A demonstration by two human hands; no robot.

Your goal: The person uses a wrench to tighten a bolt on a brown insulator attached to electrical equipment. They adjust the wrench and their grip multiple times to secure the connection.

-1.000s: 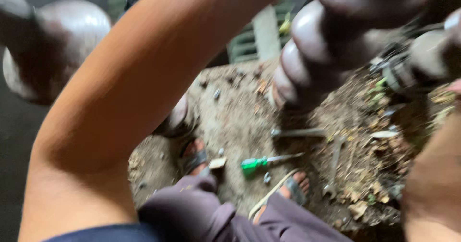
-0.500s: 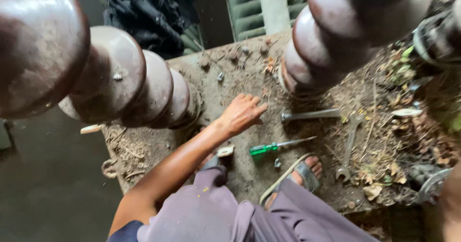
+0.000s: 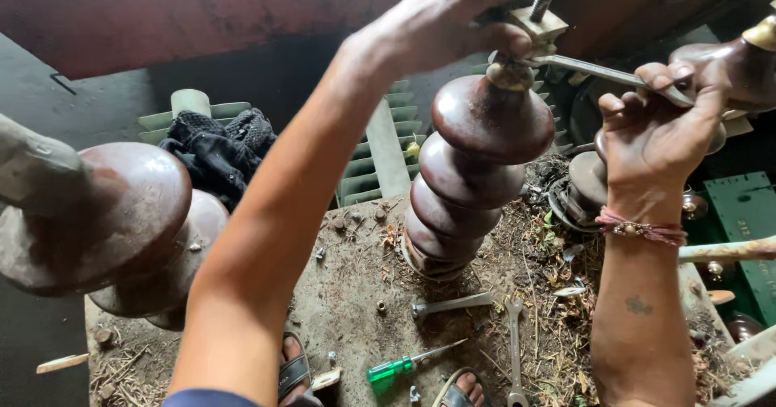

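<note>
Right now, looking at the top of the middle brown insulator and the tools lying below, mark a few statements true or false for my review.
1. The left hand grips the fitting on top of the brown insulator. True.
2. The right hand is empty. False: it holds a wrench reaching to the fitting.
3. A green-handled screwdriver lies on the dirty surface below. True.
4. The right wrist is bare. False: it wears a pink beaded band.

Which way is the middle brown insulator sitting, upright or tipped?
Upright. The ribbed brown insulator rises from the dirty top plate; left hand grips its top fitting, right hand holds a wrench there.
</note>
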